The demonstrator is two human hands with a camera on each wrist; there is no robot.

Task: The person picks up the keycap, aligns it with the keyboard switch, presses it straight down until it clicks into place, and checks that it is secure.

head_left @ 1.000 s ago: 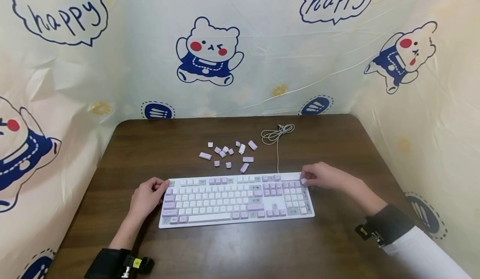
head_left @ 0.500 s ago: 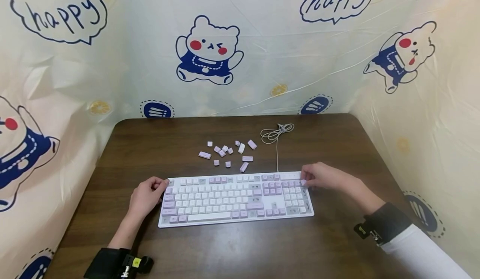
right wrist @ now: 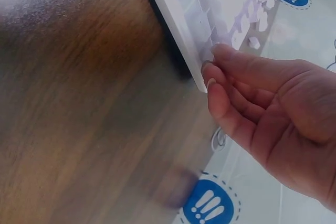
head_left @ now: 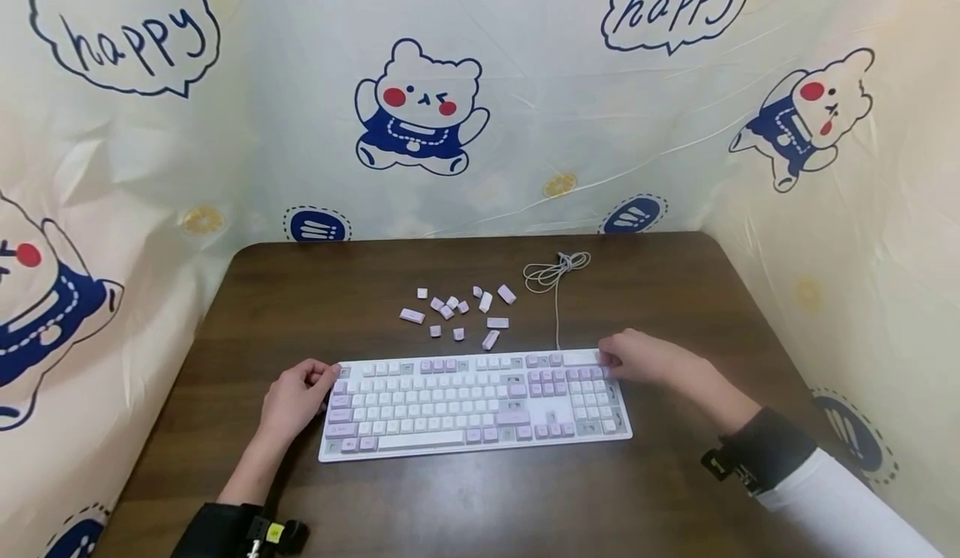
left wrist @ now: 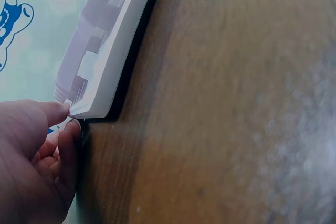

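A white keyboard (head_left: 442,404) with white and lilac keycaps lies on the brown table. Its far left corner is pinched by my left hand (head_left: 296,396), thumb on top and a finger under the edge in the left wrist view. At the far right corner, my right hand (head_left: 641,356) has its thumb and curled fingertips at a lilac keycap (head_left: 606,371) at the end of the row. The fingers partly hide that keycap. In the right wrist view the fingertips (right wrist: 219,51) sit close together at the corner of the keyboard frame.
Several loose lilac and white keycaps (head_left: 447,311) lie scattered behind the keyboard. A tied coil of pale cable (head_left: 551,273) lies behind it to the right. Some key positions, such as one near the right edge (head_left: 618,418), show grey without caps. A printed curtain (head_left: 517,125) surrounds the table.
The right hand has shifted slightly to the left at the corner, and the lilac keycap under its fingertips looks lower, more level with its row. The left hand stays put.
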